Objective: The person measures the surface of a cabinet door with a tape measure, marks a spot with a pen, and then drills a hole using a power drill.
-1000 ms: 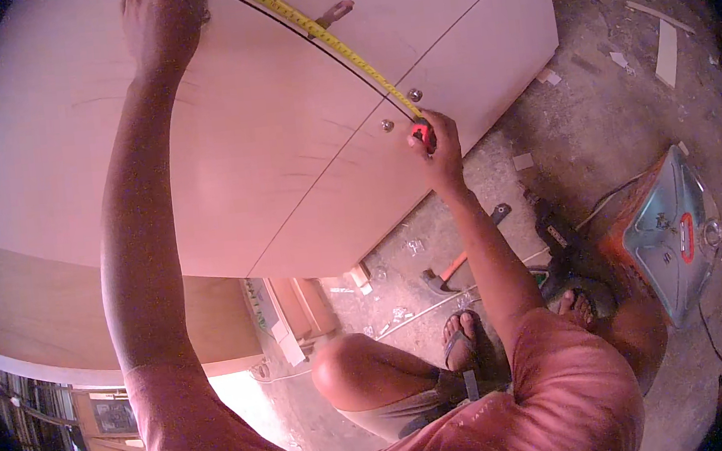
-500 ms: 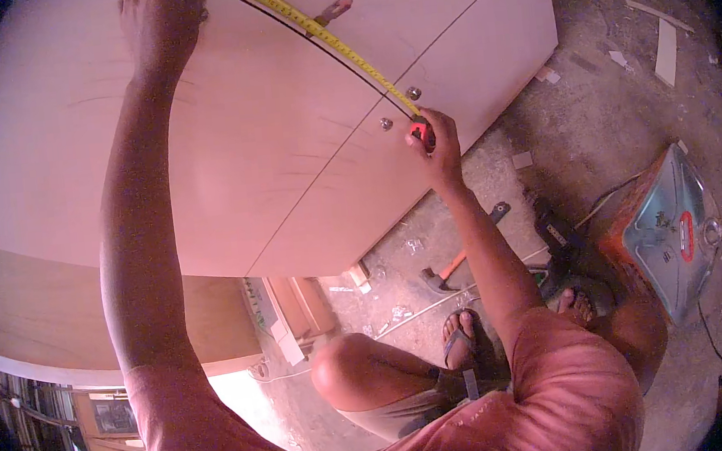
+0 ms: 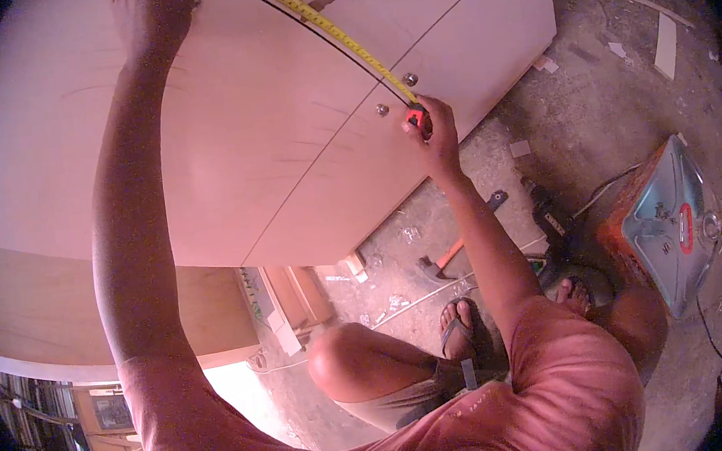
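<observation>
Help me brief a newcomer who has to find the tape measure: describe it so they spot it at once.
Start at the big pale cabinet panel. A thin yellow tape measure runs slantwise across it, from the left hand at the top down to the right hand. It is the only yellow strip there, ending in a red case.

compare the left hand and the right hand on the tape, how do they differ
The left hand lies flat on the panel at the picture's top edge, arm stretched far out; the right hand sits nearer, by the two knobs. The left presses down the far end of the yellow tape; the right pinches its red case. Both keep the tape taut along the panel's dark seam.
</observation>
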Tool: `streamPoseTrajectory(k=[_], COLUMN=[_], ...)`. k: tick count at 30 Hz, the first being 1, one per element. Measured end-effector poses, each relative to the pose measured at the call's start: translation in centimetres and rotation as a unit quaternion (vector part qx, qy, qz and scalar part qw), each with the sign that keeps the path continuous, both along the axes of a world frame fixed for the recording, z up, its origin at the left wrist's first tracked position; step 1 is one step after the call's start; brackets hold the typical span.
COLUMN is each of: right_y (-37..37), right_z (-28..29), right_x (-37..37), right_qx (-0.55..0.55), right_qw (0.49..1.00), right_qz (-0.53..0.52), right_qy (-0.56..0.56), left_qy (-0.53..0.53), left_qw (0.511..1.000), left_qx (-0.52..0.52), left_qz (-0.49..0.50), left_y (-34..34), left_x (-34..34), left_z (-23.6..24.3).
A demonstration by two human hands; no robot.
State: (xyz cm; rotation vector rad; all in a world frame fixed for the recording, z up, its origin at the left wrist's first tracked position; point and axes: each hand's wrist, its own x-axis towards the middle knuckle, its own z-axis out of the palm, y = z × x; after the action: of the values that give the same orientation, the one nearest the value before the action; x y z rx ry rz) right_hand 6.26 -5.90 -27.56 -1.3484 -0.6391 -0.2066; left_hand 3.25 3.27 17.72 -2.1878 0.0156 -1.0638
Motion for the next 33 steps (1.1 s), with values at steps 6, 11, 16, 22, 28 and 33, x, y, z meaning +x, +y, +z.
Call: streamPoseTrajectory(k=[6, 11, 16, 22, 28, 33], right_y=[0.6, -1.3, -9.2, -17.2, -22.5, -23.0], right_z=[-0.7, -1.8, -4.9, -13.1, -14.2, -11.5], right_x=[-0.5, 0.0, 2.0, 7.6, 11.8, 14.7], right_qx=[0.057, 0.106, 0.094, -0.235, -0.556, -0.791], right_qw=[0.998, 0.991, 0.961, 0.904, 0.773, 0.602], right_qz=[0.010, 0.035, -0.044, -0.287, -0.283, -0.060], right_qy=[0.001, 0.073, 0.257, 0.211, 0.116, -0.095], left_qy=[-0.084, -0.256, -0.245, 0.148, 0.463, 0.361], left_qw=[0.995, 0.931, 0.733, 0.500, 0.204, 0.423], left_qx=[-0.035, -0.201, -0.610, -0.829, -0.708, -0.689], left_qz=[-0.042, -0.162, -0.175, -0.201, -0.493, -0.464], left_y=[-0.5, -2.4, -8.0, -12.9, -23.3, -27.2], left_x=[-0.7, -6.3, -10.3, -12.0, -16.0, -18.1], left_z=[-0.7, -6.4, -22.2, -24.7, -22.4, -22.9])
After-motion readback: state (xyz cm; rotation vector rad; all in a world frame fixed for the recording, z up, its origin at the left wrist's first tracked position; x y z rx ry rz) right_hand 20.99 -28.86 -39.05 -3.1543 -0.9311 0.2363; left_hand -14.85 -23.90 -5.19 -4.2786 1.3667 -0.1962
